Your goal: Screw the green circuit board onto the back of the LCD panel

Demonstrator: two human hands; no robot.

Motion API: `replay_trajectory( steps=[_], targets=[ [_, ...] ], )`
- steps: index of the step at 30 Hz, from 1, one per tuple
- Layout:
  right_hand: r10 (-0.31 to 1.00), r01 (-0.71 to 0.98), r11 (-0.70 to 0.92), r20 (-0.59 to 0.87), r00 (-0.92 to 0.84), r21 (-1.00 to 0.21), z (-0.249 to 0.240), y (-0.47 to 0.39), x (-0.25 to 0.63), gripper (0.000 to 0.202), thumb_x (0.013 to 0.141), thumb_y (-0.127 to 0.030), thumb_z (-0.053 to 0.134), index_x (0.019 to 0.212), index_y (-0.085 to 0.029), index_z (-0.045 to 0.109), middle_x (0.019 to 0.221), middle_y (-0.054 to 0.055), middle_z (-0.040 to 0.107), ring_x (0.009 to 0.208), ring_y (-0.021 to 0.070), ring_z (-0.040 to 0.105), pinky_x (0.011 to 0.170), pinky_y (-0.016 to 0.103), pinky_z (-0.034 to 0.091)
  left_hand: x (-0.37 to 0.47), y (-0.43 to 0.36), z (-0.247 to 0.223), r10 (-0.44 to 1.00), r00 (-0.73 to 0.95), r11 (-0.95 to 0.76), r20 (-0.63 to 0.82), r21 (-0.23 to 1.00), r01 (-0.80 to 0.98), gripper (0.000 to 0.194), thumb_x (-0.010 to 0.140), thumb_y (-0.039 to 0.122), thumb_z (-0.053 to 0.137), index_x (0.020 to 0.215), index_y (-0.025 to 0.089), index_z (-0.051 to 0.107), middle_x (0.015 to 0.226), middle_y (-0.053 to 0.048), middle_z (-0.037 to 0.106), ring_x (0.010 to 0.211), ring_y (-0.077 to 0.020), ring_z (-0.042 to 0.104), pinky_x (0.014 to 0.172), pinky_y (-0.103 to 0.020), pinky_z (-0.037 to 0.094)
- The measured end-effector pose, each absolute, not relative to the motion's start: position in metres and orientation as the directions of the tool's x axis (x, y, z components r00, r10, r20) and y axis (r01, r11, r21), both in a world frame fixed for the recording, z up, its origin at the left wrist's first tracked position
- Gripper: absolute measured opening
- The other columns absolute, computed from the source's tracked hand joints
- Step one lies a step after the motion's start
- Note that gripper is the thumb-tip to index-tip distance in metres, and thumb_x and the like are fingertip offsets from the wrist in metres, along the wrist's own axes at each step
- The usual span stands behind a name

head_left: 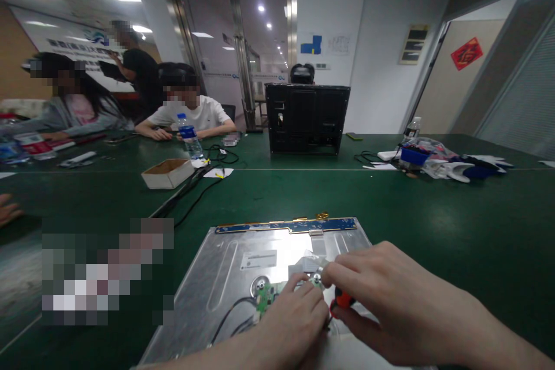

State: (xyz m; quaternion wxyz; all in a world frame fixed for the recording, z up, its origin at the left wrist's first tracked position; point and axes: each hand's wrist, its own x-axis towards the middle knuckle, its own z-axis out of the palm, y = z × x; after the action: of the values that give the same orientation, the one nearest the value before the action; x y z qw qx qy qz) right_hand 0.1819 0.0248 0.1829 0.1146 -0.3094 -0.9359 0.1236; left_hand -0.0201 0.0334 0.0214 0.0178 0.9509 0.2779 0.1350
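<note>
A silver metal panel (pixel 225 254) lies on the green table in front of me, with a long blue circuit strip (pixel 260 227) along its far edge. On the panel is a green circuit board (pixel 266 295) with black cables running from its left side. My left hand (pixel 299 309) rests over the board's right part, fingers bent; whether it grips anything is hidden. Just to its right, my right hand (pixel 373 295) is closed on a red and black screwdriver (pixel 344 299), whose tip is hidden behind my left hand.
A small open box (pixel 168 174), a water bottle (pixel 188 136) and black cables are beyond the panel to the left. A black monitor-like unit (pixel 307 118) stands at the far middle. Bags and gloves (pixel 455 162) lie at the right. People sit across the table.
</note>
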Motion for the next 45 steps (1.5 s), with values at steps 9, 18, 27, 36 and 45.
replay_trajectory(
  steps=[9,18,27,36,45],
  targets=[
    [0.593,0.531,0.79,0.164,-0.788,-0.307,0.183,0.024,0.183,0.015,0.088,-0.013,0.056,0.097,-0.025,0.05,0.085,-0.004,0.063,0.067,0.0125,0.05,0.058,0.026,0.029,-0.017,0.033,0.015,0.558,0.783,-0.827,0.273,0.113,0.55,0.022,0.095,0.026,0.057,0.115,0.017,0.059,0.113,-0.01,0.071,0.109,-0.0282,0.063,0.107,-0.046,0.037],
    [0.593,0.533,0.794,0.18,-0.785,-0.291,0.181,0.025,0.182,0.015,0.087,-0.014,0.056,0.096,-0.025,0.051,0.083,-0.004,0.063,0.065,0.0124,0.048,0.057,0.026,0.027,-0.018,0.032,0.024,0.568,0.797,-0.823,0.205,0.112,0.557,0.033,0.093,0.041,0.06,0.116,0.018,0.059,0.117,-0.011,0.07,0.111,-0.0296,0.062,0.108,-0.048,0.036],
    [0.59,0.541,0.795,0.144,-0.794,-0.276,0.183,0.024,0.179,0.011,0.088,-0.013,0.054,0.093,-0.023,0.051,0.082,-0.004,0.063,0.064,0.0123,0.049,0.057,0.027,0.029,-0.016,0.036,0.008,0.59,0.774,-0.807,0.231,0.145,0.572,0.033,0.092,0.043,0.063,0.112,0.018,0.06,0.116,-0.01,0.07,0.108,-0.0288,0.062,0.107,-0.045,0.039],
    [0.589,0.546,0.8,0.15,-0.794,-0.25,0.183,0.024,0.178,0.014,0.087,-0.012,0.054,0.095,-0.023,0.053,0.082,-0.004,0.063,0.064,0.0118,0.049,0.056,0.027,0.029,-0.017,0.035,0.006,0.569,0.774,-0.82,0.276,0.123,0.559,0.023,0.098,0.034,0.057,0.114,0.019,0.061,0.113,-0.009,0.07,0.108,-0.0279,0.062,0.106,-0.045,0.039],
    [0.603,0.566,0.79,0.132,-0.787,-0.233,0.185,0.023,0.178,0.012,0.086,-0.012,0.055,0.091,-0.022,0.054,0.081,-0.003,0.064,0.064,0.0121,0.052,0.056,0.027,0.03,-0.019,0.039,0.001,0.551,0.791,-0.833,0.266,0.108,0.543,0.024,0.097,0.034,0.058,0.115,0.018,0.061,0.113,-0.01,0.07,0.108,-0.0288,0.062,0.106,-0.045,0.039]
  ],
)
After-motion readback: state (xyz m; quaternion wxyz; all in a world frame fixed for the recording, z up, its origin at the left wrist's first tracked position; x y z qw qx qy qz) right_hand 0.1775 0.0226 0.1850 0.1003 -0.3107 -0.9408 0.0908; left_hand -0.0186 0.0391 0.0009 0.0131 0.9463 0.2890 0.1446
